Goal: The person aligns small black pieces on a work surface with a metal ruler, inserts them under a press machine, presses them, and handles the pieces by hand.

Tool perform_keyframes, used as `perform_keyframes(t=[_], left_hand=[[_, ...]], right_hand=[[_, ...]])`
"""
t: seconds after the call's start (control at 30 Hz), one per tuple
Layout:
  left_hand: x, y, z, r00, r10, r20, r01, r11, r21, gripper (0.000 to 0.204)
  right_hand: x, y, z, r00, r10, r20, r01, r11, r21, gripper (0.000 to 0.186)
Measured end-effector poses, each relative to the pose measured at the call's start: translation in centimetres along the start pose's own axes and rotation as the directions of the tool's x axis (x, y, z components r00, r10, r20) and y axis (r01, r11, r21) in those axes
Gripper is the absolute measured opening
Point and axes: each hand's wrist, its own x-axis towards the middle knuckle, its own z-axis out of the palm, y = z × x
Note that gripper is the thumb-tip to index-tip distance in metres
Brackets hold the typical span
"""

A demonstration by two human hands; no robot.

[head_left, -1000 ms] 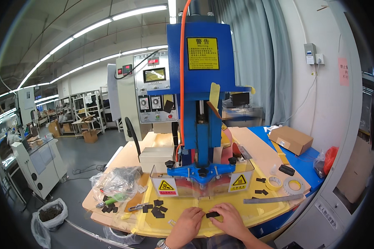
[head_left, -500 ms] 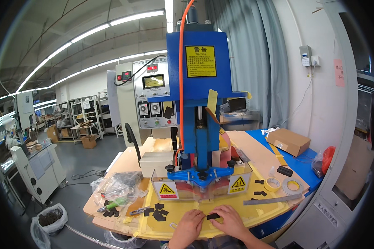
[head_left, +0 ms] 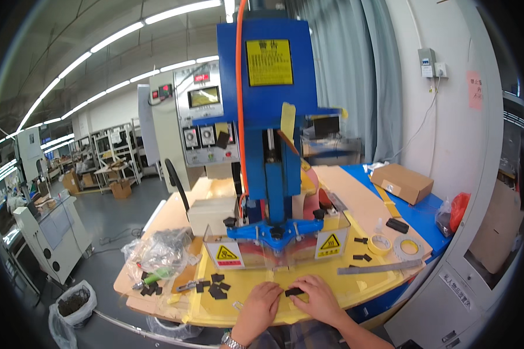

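Note:
A small flat black piece (head_left: 293,292) is pinched in my right hand (head_left: 315,298), low over the yellow work surface (head_left: 337,294) at the near edge. Just left of it, my left hand (head_left: 263,302) has its fingers curled together, the tips close to the piece's left end. Whether those fingers hold anything is hidden. Several loose black pieces (head_left: 218,290) lie to the left of my hands, with a metal clip-like tool (head_left: 186,287) beside them. Directly beyond my hands stands a blue press (head_left: 276,232) behind a clear guard with warning signs.
On the right lie a steel ruler (head_left: 378,267), tape rolls (head_left: 409,248) and a few more black pieces (head_left: 362,257). Clear plastic bags (head_left: 160,250) and a green-handled tool (head_left: 157,276) occupy the left side. A cardboard box (head_left: 402,183) sits at the back right.
The view has tilted and shifted slightly, so the press appears higher and further left. Both hands stay together at the black piece, with little other movement.

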Motion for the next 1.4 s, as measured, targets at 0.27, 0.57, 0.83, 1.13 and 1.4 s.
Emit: perform_keyframes(t=[0.27,0.57,0.83,1.13,1.4], left_hand=[[0.3,0.8,-0.1,0.998,-0.060,0.019,0.060,0.998,-0.005,0.027],[0.8,1.5,-0.3,0.996,-0.087,0.026,0.087,0.996,0.011,0.025],[0.9,1.5,-0.2,0.996,-0.086,0.028,0.086,0.996,0.027,0.025],[0.8,1.5,-0.2,0.996,-0.084,0.027,0.083,0.996,0.046,0.025],[0.8,1.4,-0.1,0.996,-0.086,0.029,0.085,0.996,0.043,0.025]], right_hand=[[-0.3,0.2,0.2,1.000,0.009,-0.010,-0.009,1.000,-0.005,0.034],[-0.2,0.1,0.1,1.000,0.016,0.007,-0.016,0.999,0.038,0.035],[-0.1,0.1,0.1,0.999,0.033,0.013,-0.033,0.999,0.025,0.036],[-0.3,0.0,0.1,1.000,0.017,-0.005,-0.017,1.000,0.022,0.035],[-0.3,0.1,0.2,1.000,0.015,0.000,-0.015,1.000,0.006,0.035]])
